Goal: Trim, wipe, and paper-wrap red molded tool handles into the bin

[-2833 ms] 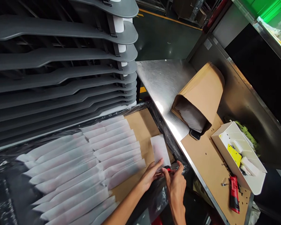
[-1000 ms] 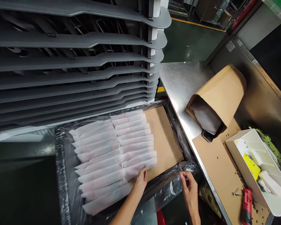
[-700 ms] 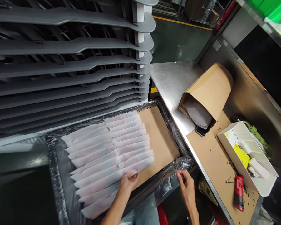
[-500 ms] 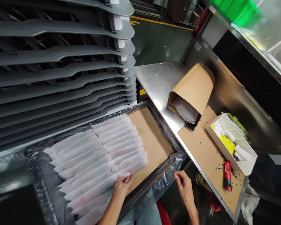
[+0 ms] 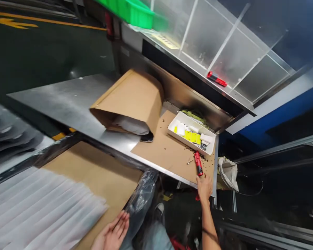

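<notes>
From the near edge of a stainless steel table (image 5: 67, 100), the head view shows the right hand (image 5: 205, 187) reaching up to a red-and-black handled tool (image 5: 198, 163), which lies at the edge of a cardboard mat (image 5: 169, 149). The fingers (image 5: 200, 180) sit close together at the tool's lower end and seem to touch it, though the view is soft there and I cannot tell whether they have closed on it. A dark band circles the right wrist. Low in the frame, the left hand (image 5: 112, 234) is open, its fingers (image 5: 122, 222) spread apart and holding nothing, just beside a bunched plastic film (image 5: 142, 198). Beyond the left hand lies a brown cardboard sheet (image 5: 94, 166), with overlapping white paper-wrapped pieces (image 5: 41, 208) on it, blurred toward the left edge. On the mat, a white tray (image 5: 191, 133) holds a yellow piece (image 5: 192, 137) and white blocks. Black specks and a small metal part (image 5: 190, 161) lie near the tool. A kraft paper bag (image 5: 130, 100) rests on its side with white paper showing in its mouth, and a black phone (image 5: 146, 138) sits against it. A green crate (image 5: 127, 10) stands high up behind the table.
</notes>
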Tool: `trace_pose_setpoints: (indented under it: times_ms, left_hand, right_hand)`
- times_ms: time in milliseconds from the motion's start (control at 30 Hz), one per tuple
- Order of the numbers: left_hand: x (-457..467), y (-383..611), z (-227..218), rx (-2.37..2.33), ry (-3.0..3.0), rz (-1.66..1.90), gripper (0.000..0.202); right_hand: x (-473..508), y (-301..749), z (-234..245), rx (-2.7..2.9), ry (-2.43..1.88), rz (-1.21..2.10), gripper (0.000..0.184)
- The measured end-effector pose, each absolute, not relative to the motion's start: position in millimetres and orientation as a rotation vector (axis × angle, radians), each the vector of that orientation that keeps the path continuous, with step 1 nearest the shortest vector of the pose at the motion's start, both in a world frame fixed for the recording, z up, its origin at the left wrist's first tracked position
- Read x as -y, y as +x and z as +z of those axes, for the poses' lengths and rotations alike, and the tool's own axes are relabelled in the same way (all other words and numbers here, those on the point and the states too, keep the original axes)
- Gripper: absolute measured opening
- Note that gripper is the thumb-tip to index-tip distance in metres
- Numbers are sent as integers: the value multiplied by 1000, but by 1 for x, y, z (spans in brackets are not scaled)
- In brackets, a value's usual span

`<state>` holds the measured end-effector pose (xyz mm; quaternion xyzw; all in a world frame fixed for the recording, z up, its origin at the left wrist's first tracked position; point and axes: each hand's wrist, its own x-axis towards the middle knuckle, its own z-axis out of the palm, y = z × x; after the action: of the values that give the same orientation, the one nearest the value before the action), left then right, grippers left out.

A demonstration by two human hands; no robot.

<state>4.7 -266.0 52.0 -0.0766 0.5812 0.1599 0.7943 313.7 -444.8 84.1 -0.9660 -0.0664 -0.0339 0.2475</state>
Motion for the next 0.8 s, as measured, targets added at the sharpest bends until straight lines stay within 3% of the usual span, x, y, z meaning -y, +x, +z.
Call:
trace_pose_setpoints:
  times_ms: [100, 200, 333, 433, 600, 733, 800]
  left_hand:
    - [285, 75, 88, -1224, -2, 321, 47]
    - [300, 137, 117, -1128, 76, 220, 47]
    - [320, 194, 126, -1026, 306, 78, 38]
    - [336, 224, 122, -846, 530, -23, 40]
    - [351, 272, 142, -563, 862, 1, 87]
    - [343, 298, 189, -383, 938, -120, 79]
    - [337, 307, 208, -365, 902, -122, 73]
  right_hand:
    - [438, 343, 76, 186, -2636, -59, 56]
    - [432, 359, 70, 216, -2621, 16, 40]
    - [441, 366, 77, 230, -2560, 75, 27]
    - [461, 365, 96, 246, -2485, 90, 30]
    - [501, 363, 155, 654, -2229, 155, 40]
    - [509, 364, 212, 877, -2149, 104, 41]
    - [506, 363, 233, 787, -2144, -4, 51]
